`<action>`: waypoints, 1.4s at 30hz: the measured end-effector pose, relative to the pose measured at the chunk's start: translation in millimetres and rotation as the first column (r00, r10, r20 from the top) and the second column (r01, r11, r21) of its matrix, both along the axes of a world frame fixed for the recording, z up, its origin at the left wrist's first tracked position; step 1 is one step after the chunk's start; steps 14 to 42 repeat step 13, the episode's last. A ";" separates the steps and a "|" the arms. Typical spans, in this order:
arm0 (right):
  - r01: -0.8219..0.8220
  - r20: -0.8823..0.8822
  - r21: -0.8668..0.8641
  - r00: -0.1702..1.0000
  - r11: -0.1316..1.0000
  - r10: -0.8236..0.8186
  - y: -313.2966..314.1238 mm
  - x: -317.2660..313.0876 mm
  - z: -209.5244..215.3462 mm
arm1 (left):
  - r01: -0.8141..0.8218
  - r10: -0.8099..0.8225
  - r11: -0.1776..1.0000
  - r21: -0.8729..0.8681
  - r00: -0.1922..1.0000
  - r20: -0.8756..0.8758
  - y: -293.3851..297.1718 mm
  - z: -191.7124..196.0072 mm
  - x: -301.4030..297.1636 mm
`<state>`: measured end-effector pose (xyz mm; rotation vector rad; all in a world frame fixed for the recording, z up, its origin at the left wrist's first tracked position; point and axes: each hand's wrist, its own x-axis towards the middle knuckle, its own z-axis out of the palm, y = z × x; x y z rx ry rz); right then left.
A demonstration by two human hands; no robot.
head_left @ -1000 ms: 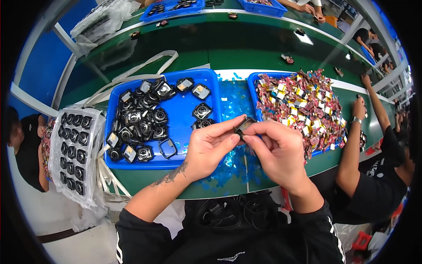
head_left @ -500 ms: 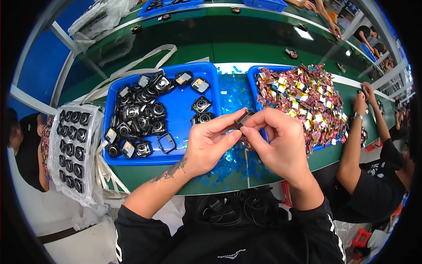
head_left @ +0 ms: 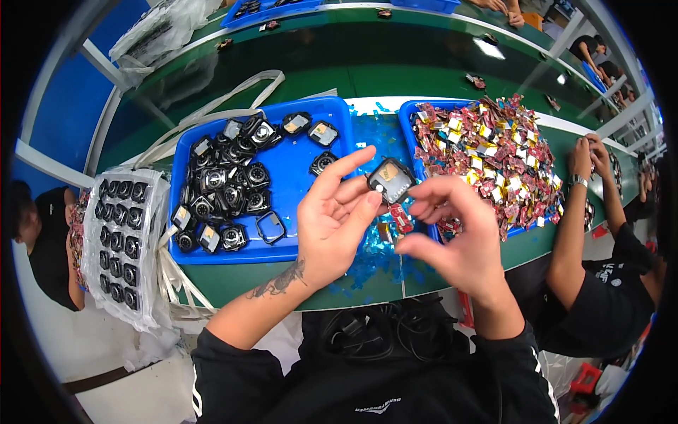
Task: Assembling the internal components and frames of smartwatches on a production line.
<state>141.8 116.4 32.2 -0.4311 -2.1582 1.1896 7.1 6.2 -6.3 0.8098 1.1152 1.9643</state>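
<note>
My left hand (head_left: 330,230) grips a black smartwatch case (head_left: 393,180) between thumb and fingers, its grey inside with a gold-coloured patch facing up. Just below the case hangs a small red circuit board (head_left: 401,218); whether it is still joined to the case I cannot tell. Close beside both, my right hand (head_left: 459,226) is open, thumb and fingers apart, and nothing shows in its grasp. On the left, a blue tray (head_left: 300,191) holds a pile of black watch cases (head_left: 229,180). To the right, another blue tray (head_left: 407,127) is heaped with red circuit boards (head_left: 487,152) and small batteries.
Blue film scraps (head_left: 371,261) litter the green bench between the trays. A foam tray of watch cases (head_left: 120,240) stands at far left, by white straps (head_left: 176,283). Behind runs a green conveyor (head_left: 395,63) carrying scattered parts. A co-worker's arms (head_left: 575,205) are at the right.
My right hand has drawn away from the watch case and opened. The case now lies tilted open side up in my left hand, with the red circuit board showing below it.
</note>
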 end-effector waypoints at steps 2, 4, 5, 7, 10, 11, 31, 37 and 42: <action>-0.040 0.044 0.006 0.998 0.999 0.040 -5.1 6.3 -6.3 | -0.004 0.004 1.000 -0.001 1.000 -0.018 0.9 -5.3 -2.0; -0.048 0.040 0.023 0.998 0.999 0.047 -3.7 8.3 -11.9 | 0.007 -0.005 1.000 0.013 0.995 -0.099 1.5 -9.6 -5.3; -0.057 -0.003 -0.095 0.998 0.994 0.057 -3.0 9.0 -11.3 | 0.010 -0.009 1.000 0.014 0.995 -0.098 -0.1 -7.3 -8.5; -0.069 -0.045 -0.210 0.997 0.975 0.061 -2.4 9.9 -9.9 | -0.095 0.083 0.995 0.022 0.713 -0.696 -4.5 3.7 -13.7; -0.193 -0.086 -0.496 0.981 0.847 0.174 0.3 11.8 -9.4 | -0.057 0.079 0.997 0.055 0.629 -0.774 -6.5 4.6 -16.0; -0.192 -0.083 -0.496 0.981 0.847 0.175 3.5 13.4 -11.2 | -0.013 0.080 0.996 0.087 0.555 -0.828 -6.9 3.7 -17.4; -0.298 -0.147 -0.583 0.954 0.756 0.263 12.8 16.4 -16.4 | -0.035 0.050 0.999 0.037 0.622 -0.781 -7.2 9.0 -13.6; -0.298 -0.147 -0.583 0.954 0.756 0.263 12.8 16.4 -16.4 | -0.035 0.050 0.999 0.037 0.622 -0.781 -7.2 9.0 -13.6; -0.298 -0.147 -0.583 0.954 0.756 0.263 12.8 16.4 -16.4 | -0.035 0.050 0.999 0.037 0.622 -0.781 -7.2 9.0 -13.6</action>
